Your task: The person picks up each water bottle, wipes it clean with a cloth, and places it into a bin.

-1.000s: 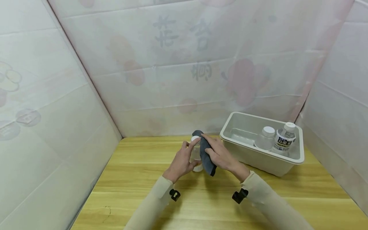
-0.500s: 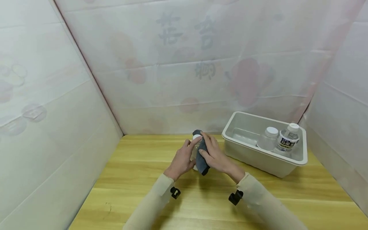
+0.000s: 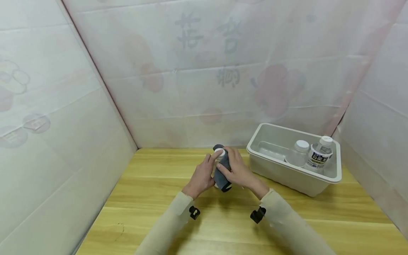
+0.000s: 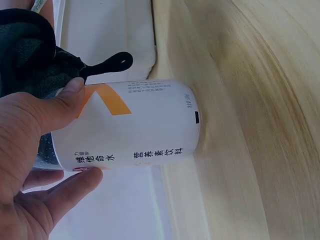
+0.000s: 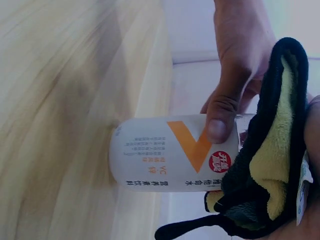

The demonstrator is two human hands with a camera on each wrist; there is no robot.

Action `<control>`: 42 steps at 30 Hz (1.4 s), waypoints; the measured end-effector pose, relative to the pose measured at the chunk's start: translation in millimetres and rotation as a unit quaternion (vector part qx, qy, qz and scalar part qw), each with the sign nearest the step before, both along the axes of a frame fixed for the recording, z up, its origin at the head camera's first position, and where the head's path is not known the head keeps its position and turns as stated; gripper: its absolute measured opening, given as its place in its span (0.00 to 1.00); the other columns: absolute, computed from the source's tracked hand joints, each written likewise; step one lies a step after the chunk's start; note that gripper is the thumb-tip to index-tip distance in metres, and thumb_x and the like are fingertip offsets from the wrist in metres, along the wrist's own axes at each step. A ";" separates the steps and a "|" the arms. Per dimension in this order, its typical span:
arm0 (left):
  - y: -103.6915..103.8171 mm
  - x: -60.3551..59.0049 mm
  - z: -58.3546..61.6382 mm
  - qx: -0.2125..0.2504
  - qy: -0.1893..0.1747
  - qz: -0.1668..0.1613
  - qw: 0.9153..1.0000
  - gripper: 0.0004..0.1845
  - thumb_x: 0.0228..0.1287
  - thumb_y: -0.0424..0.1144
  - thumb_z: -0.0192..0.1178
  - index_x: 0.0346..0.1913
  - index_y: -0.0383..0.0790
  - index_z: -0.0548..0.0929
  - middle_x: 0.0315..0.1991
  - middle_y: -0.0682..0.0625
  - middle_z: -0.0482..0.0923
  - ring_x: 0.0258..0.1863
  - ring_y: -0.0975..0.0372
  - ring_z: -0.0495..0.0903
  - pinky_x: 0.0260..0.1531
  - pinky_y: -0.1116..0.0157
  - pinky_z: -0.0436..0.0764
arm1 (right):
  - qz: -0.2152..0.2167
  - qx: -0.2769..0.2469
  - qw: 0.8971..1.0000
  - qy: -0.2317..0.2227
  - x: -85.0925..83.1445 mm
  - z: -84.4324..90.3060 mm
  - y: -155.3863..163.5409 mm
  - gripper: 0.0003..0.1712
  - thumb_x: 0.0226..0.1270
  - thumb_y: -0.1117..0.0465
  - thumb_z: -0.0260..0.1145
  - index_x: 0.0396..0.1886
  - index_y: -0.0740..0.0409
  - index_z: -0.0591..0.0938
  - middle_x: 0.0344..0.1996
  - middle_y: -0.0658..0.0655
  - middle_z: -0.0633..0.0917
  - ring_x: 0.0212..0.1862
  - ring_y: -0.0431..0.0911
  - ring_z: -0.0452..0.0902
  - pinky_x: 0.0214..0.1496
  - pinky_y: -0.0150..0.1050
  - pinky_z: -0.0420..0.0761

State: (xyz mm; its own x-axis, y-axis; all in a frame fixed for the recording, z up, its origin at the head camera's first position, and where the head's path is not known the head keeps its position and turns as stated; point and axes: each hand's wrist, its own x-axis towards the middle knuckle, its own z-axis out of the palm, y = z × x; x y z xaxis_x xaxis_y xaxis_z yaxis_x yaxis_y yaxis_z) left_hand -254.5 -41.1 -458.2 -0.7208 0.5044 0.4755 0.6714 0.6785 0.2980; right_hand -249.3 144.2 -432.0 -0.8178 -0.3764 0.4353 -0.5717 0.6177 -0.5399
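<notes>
A drink bottle (image 4: 125, 125) with a white and orange label stands upright on the table, its white cap (image 3: 220, 151) showing between the hands in the head view. My left hand (image 3: 203, 176) grips it from the left, thumb and fingers around the label's upper part in the left wrist view. From the right, my right hand (image 3: 239, 171) holds a dark grey cloth (image 3: 222, 179) against the bottle. The right wrist view shows the cloth's yellow underside (image 5: 272, 165), black edging and hanging loop (image 5: 185, 227). Much of the bottle's upper part is hidden by cloth and fingers.
A light grey plastic bin (image 3: 287, 176) stands to the right of the hands. Inside it are a clear jar with a white cap (image 3: 296, 156) and a labelled clear bottle (image 3: 319, 156). White printed sheets (image 3: 191, 88) wall the wooden table (image 3: 153, 202) at back and sides.
The right hand and cloth have moved left across the bottle, so the cloth covers more of its front. The left hand keeps its grip. The head view has shifted slightly.
</notes>
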 end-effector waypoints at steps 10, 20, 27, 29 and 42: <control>1.1 -0.4 -0.6 -0.005 -0.004 0.006 1.000 0.57 0.49 0.23 0.71 0.78 0.54 0.51 0.43 0.45 0.70 0.22 0.66 0.63 0.20 0.71 0.64 | 0.026 -0.005 0.999 -0.030 -3.6 5.3 4.5 0.36 0.73 0.53 0.66 0.73 0.60 0.63 0.64 0.66 0.73 0.58 0.57 0.76 0.58 0.56 0.78; 0.6 -1.6 -1.0 0.000 0.002 0.008 1.000 0.57 0.49 0.24 0.72 0.78 0.53 0.52 0.44 0.44 0.70 0.22 0.66 0.63 0.22 0.70 0.64 | 0.027 0.001 0.997 -0.070 -9.4 7.5 6.4 0.36 0.73 0.49 0.66 0.74 0.55 0.64 0.66 0.64 0.73 0.58 0.55 0.75 0.58 0.54 0.77; 0.3 -2.3 -1.9 -0.004 0.002 0.006 1.000 0.58 0.47 0.21 0.70 0.79 0.54 0.51 0.44 0.44 0.69 0.21 0.65 0.61 0.20 0.70 0.63 | 0.018 0.005 0.997 -0.072 -11.5 3.6 5.1 0.37 0.73 0.48 0.66 0.75 0.54 0.63 0.66 0.63 0.72 0.59 0.55 0.74 0.59 0.54 0.77; -0.1 -2.3 -1.4 -0.005 0.000 0.009 1.000 0.58 0.48 0.21 0.70 0.79 0.54 0.50 0.44 0.44 0.68 0.21 0.65 0.61 0.21 0.70 0.63 | 0.018 0.003 0.998 -0.068 -11.9 3.4 4.2 0.37 0.73 0.48 0.66 0.75 0.54 0.63 0.67 0.63 0.72 0.60 0.56 0.74 0.60 0.54 0.77; -1.7 -3.8 0.1 -0.025 -0.009 -0.013 1.000 0.62 0.48 0.24 0.74 0.79 0.56 0.44 0.44 0.43 0.68 0.28 0.61 0.68 0.28 0.66 0.72 | 0.014 0.007 0.997 -0.077 -8.7 4.3 3.9 0.39 0.74 0.48 0.65 0.76 0.55 0.61 0.68 0.64 0.70 0.62 0.58 0.73 0.62 0.56 0.76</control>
